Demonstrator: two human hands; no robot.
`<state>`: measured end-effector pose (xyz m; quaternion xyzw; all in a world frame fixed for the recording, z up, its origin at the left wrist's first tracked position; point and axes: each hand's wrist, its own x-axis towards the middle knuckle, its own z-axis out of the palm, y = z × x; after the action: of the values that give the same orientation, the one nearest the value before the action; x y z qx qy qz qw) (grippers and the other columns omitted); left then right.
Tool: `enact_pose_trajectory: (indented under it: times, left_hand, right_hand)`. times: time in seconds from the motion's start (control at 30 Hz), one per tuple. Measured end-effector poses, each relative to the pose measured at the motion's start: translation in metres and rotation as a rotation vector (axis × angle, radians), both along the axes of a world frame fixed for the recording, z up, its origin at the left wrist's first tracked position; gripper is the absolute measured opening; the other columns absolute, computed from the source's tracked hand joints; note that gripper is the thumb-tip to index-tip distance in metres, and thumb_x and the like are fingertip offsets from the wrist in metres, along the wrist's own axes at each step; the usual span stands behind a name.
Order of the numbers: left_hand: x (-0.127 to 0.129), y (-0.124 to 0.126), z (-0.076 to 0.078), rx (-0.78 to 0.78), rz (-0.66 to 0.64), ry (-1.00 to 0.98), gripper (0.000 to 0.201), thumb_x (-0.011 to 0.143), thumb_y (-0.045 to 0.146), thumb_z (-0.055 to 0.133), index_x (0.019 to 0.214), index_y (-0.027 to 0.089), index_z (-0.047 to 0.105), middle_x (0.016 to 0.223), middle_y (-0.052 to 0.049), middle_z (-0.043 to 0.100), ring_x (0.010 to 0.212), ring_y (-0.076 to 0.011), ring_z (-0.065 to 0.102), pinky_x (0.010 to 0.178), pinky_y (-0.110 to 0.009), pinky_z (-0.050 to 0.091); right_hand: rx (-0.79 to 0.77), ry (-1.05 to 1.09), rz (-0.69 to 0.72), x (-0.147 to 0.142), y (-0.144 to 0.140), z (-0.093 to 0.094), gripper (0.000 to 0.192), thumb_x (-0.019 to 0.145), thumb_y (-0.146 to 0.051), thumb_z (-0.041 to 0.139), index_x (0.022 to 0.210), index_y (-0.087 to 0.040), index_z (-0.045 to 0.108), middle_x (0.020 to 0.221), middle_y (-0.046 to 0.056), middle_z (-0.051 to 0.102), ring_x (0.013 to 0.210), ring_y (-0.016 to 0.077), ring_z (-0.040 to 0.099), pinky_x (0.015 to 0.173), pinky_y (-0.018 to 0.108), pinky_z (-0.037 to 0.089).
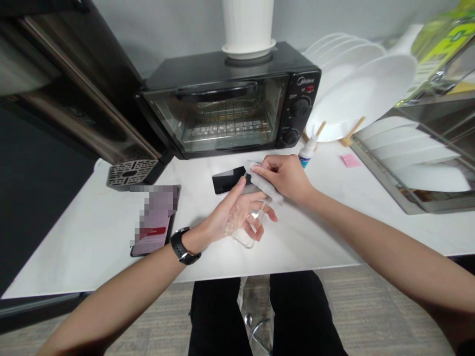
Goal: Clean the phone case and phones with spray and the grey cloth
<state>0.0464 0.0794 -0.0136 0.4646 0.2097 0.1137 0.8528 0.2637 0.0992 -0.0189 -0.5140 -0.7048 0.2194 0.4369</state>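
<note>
My left hand, with a black watch on its wrist, holds a clear phone case just above the white table. My right hand pinches a white wipe and presses it on the case's upper end. Just beyond the hands a black phone lies flat on the table. To the left, a second phone lies face up with its screen lit.
A black toaster oven stands at the back with a white pot on top. A small bottle, a pink sticky note and white plates in a rack are at the right. A drip tray is at the left.
</note>
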Motion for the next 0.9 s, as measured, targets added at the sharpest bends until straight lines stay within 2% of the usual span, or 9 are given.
enact_pose_trajectory:
  times: [0.1, 0.2, 0.3, 0.4, 0.47, 0.6, 0.7, 0.8, 0.9]
  left_hand:
    - [0.0005, 0.0013, -0.0019, 0.019, 0.066, -0.003, 0.09, 0.092, 0.098, 0.04, 0.12, 0.016, 0.063, 0.112, -0.012, 0.07, 0.059, -0.0203, 0.069, 0.052, -0.034, 0.054]
    - [0.0005, 0.002, -0.004, 0.016, 0.059, 0.0, 0.091, 0.091, 0.099, 0.04, 0.121, 0.016, 0.062, 0.113, -0.013, 0.071, 0.06, -0.0208, 0.07, 0.053, -0.035, 0.056]
    - [-0.0003, 0.0008, -0.0045, -0.021, -0.005, -0.016, 0.091, 0.092, 0.099, 0.037, 0.125, 0.018, 0.061, 0.115, -0.014, 0.072, 0.062, -0.0219, 0.071, 0.054, -0.034, 0.056]
    - [-0.0008, 0.0, -0.004, -0.034, -0.032, -0.02, 0.091, 0.093, 0.099, 0.038, 0.125, 0.017, 0.062, 0.115, -0.013, 0.072, 0.063, -0.0222, 0.072, 0.052, -0.033, 0.055]
    - [-0.0004, 0.0003, -0.0035, -0.021, 0.003, -0.017, 0.089, 0.094, 0.097, 0.038, 0.121, 0.016, 0.063, 0.114, -0.014, 0.072, 0.062, -0.0214, 0.071, 0.052, -0.032, 0.054]
    - [0.0014, 0.0001, -0.001, -0.002, 0.064, 0.018, 0.089, 0.09, 0.099, 0.044, 0.117, 0.016, 0.063, 0.111, -0.014, 0.072, 0.061, -0.0218, 0.071, 0.053, -0.034, 0.056]
    - [0.0017, -0.0014, 0.0005, -0.01, 0.034, 0.043, 0.094, 0.084, 0.103, 0.047, 0.119, 0.018, 0.064, 0.111, -0.013, 0.072, 0.061, -0.0231, 0.071, 0.053, -0.036, 0.057]
    - [0.0012, -0.0011, -0.0014, -0.022, -0.008, 0.025, 0.093, 0.088, 0.102, 0.041, 0.119, 0.017, 0.065, 0.112, -0.015, 0.073, 0.06, -0.0233, 0.071, 0.051, -0.035, 0.055]
    - [0.0013, 0.0002, -0.0042, -0.014, 0.031, 0.005, 0.094, 0.089, 0.101, 0.04, 0.117, 0.014, 0.065, 0.113, -0.017, 0.072, 0.059, -0.022, 0.069, 0.049, -0.034, 0.052]
  right_hand:
    - [0.005, 0.038, 0.175, -0.0025, 0.0023, -0.003, 0.036, 0.105, -0.052, 0.064, 0.098, -0.021, 0.081, 0.088, 0.004, 0.08, 0.075, 0.0203, 0.069, 0.072, 0.034, 0.053]
    - [-0.036, 0.125, 0.227, -0.0045, 0.0026, -0.0046, 0.035, 0.105, -0.049, 0.063, 0.114, -0.023, 0.083, 0.115, 0.007, 0.085, 0.096, 0.0252, 0.077, 0.083, 0.037, 0.059]
    - [-0.058, 0.081, 0.12, -0.0024, 0.0007, -0.0014, 0.04, 0.102, -0.058, 0.069, 0.09, -0.022, 0.081, 0.086, 0.005, 0.081, 0.077, 0.0221, 0.07, 0.071, 0.034, 0.054]
    - [-0.016, -0.056, 0.015, 0.0003, -0.0001, 0.0023, 0.055, 0.102, -0.062, 0.068, 0.065, -0.022, 0.064, 0.058, -0.001, 0.057, 0.059, 0.0154, 0.05, 0.06, 0.033, 0.039]
    - [-0.003, -0.098, 0.052, 0.0001, 0.0008, 0.0024, 0.051, 0.105, -0.058, 0.064, 0.068, -0.022, 0.065, 0.058, -0.003, 0.055, 0.057, 0.0138, 0.046, 0.06, 0.032, 0.037]
    - [-0.04, 0.017, 0.225, -0.0026, 0.0028, -0.001, 0.039, 0.105, -0.054, 0.06, 0.108, -0.02, 0.079, 0.085, 0.003, 0.076, 0.068, 0.0172, 0.059, 0.066, 0.032, 0.045]
    - [-0.066, 0.068, 0.17, -0.0018, 0.0021, -0.0006, 0.046, 0.101, -0.064, 0.067, 0.091, -0.021, 0.076, 0.081, 0.004, 0.075, 0.07, 0.0186, 0.06, 0.066, 0.032, 0.046]
    - [-0.043, -0.021, 0.097, -0.0006, 0.0013, 0.0005, 0.057, 0.101, -0.069, 0.065, 0.068, -0.022, 0.063, 0.06, -0.001, 0.058, 0.061, 0.0157, 0.049, 0.061, 0.032, 0.039]
    - [-0.064, -0.016, 0.209, -0.0022, 0.0025, -0.0014, 0.045, 0.104, -0.062, 0.06, 0.088, -0.022, 0.073, 0.072, 0.0, 0.067, 0.065, 0.0168, 0.054, 0.064, 0.032, 0.042]
